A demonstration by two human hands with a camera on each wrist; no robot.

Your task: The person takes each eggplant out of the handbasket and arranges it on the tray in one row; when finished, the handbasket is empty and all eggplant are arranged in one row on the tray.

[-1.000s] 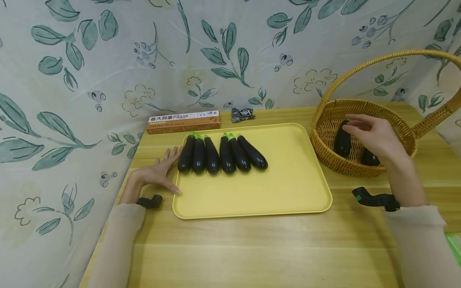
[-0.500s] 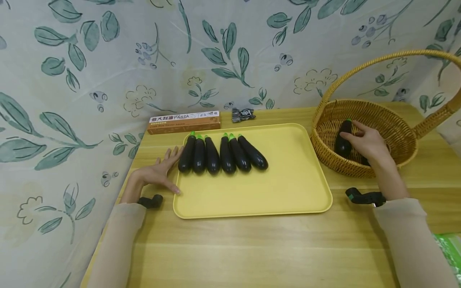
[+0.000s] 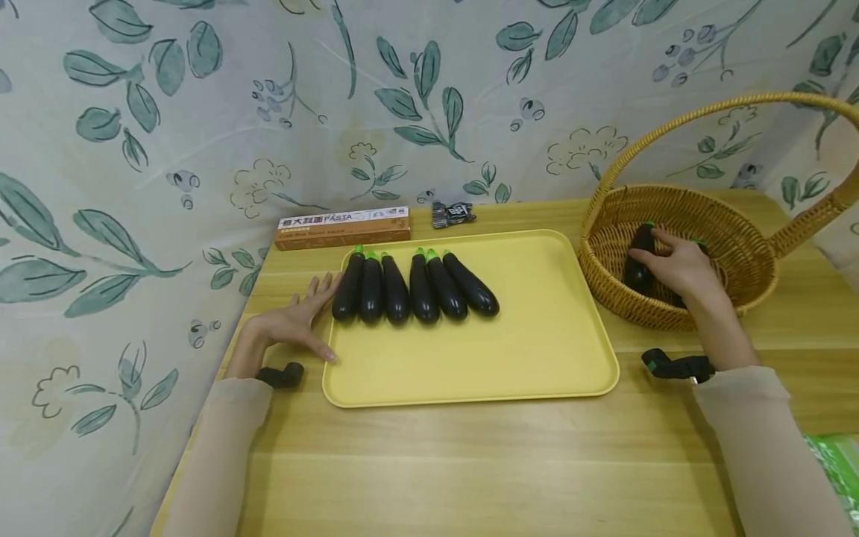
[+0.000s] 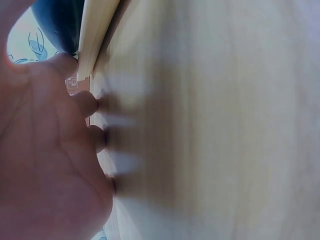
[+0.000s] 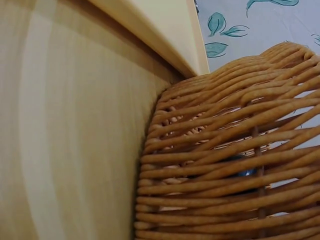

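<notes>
Inside the wicker basket [image 3: 617, 304], at the right in the head view, my right hand [image 3: 687, 270] grips a dark purple eggplant [image 3: 637, 274] between thumb and fingers. Another eggplant lies mostly hidden beneath that hand, its green stem [image 3: 702, 246] showing past the knuckles. My left hand [image 3: 298, 319] is spread at the left edge of the yellow tray [image 3: 470, 365], its fingers straight and the thumb at the rim. Several eggplants [image 3: 424, 291] lie side by side on the tray, stems pointing away. The basket's woven wall [image 5: 225, 175] blocks the right wrist view of the grip.
Behind the tray stand a pasta box [image 3: 342, 228] and a small black packet [image 3: 452, 214]. The basket's tall handle [image 3: 671, 123] arches over the right side. A green-and-white package [image 3: 835, 466] sits at the lower right. Patterned cloth [image 3: 429, 104] backs the wooden table [image 3: 436, 470].
My right hand has shifted left within the basket and closed its fingers on the eggplant, which has barely moved. My left hand and the tray stay put.
</notes>
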